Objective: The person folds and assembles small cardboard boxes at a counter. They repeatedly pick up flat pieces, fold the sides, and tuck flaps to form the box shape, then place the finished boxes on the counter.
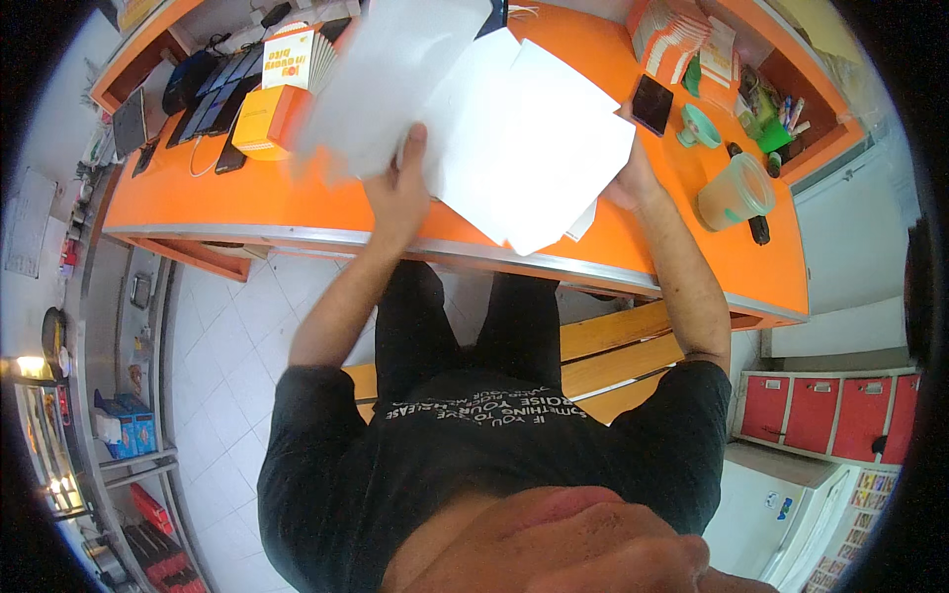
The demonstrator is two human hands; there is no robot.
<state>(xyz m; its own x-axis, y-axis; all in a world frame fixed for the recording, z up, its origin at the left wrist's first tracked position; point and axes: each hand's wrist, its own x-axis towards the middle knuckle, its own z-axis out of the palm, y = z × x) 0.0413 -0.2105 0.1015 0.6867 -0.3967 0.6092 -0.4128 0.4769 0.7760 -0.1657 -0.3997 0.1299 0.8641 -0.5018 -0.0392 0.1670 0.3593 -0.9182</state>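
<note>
My left hand (398, 193) is closed on a pale grey, slightly see-through sheet (381, 84), its thumb on top near the lower corner. Motion blurs that sheet's left edge, and I cannot tell if it is paper or plastic. Several white paper sheets (539, 148) lie fanned out over the orange table's front edge. At their right side my right hand (633, 183) grips them, with its fingers mostly hidden underneath. The grey sheet overlaps the left part of the white paper.
Left on the orange table (198, 203) are an orange-yellow box (265, 124), white cards (289, 59) and several dark phones (213, 99). On the right stand a lidded drink cup (732, 193), a green dish (699, 127) and a dark phone (652, 104). A wooden bench (623, 341) is below.
</note>
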